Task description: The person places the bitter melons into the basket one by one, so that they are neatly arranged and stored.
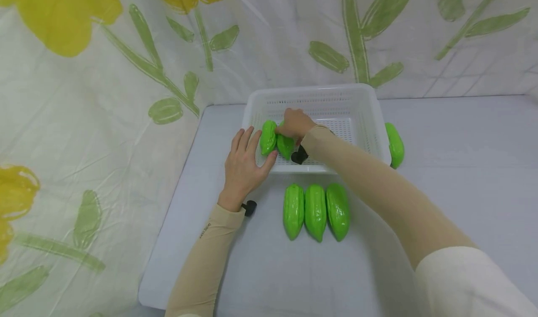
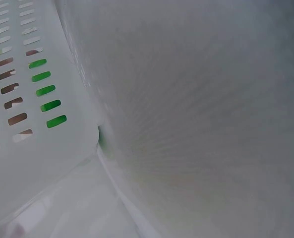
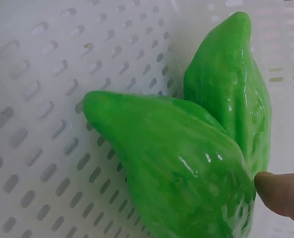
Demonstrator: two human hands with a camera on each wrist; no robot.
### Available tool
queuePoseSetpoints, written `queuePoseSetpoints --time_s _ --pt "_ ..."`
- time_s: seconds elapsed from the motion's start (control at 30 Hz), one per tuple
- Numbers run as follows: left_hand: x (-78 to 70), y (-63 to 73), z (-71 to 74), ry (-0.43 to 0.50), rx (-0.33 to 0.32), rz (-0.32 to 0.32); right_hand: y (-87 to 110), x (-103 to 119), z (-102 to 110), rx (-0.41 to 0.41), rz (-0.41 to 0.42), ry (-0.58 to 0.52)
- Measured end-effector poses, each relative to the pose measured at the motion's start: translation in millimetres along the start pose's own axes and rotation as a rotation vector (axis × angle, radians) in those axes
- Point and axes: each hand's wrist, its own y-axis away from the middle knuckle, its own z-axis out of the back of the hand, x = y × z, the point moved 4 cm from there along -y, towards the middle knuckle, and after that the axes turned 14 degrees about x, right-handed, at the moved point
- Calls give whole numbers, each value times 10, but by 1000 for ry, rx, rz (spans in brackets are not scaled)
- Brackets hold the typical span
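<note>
Green vegetable (image 1: 286, 148) in basket (image 1: 311, 91), near worktop's (image 1: 454, 177) far edge. Right hand (image 1: 296, 123) pinches its far end; left hand (image 1: 244, 165) spread alongside. Probably light, stiff, slick; better held mid-body.

The left arm (image 1: 206, 265) reaches forward, its left hand (image 1: 243, 167) spread with fingers (image 1: 244, 139) straight and thumb (image 1: 270, 160) held out sideways, while the right arm (image 1: 378, 188) slants in from the lower right, its right hand (image 1: 295, 124) pointing inward with fingers bent downward.
</note>
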Motion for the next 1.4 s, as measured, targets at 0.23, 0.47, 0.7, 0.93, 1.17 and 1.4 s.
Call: queuePoseSetpoints --time_s 0.23,0.47,0.7,0.93,1.17,1.4 --pt "-10 -6 12 4 7 -7 30 -37 22 -24 0 137" --pt "-7 -2 8 -5 -1 -15 45 -50 21 -74 6 258" --pt "-7 -2 12 -6 17 -1 148 -1 40 -158 26 368" --pt "-14 -1 10 6 23 -7 324 35 73 -187 28 450" --pt "-18 -6 6 0 5 -16 583 46 158 -211 22 459" --pt "-12 0 4 -4 19 -5 779 -7 245 -212 30 451"
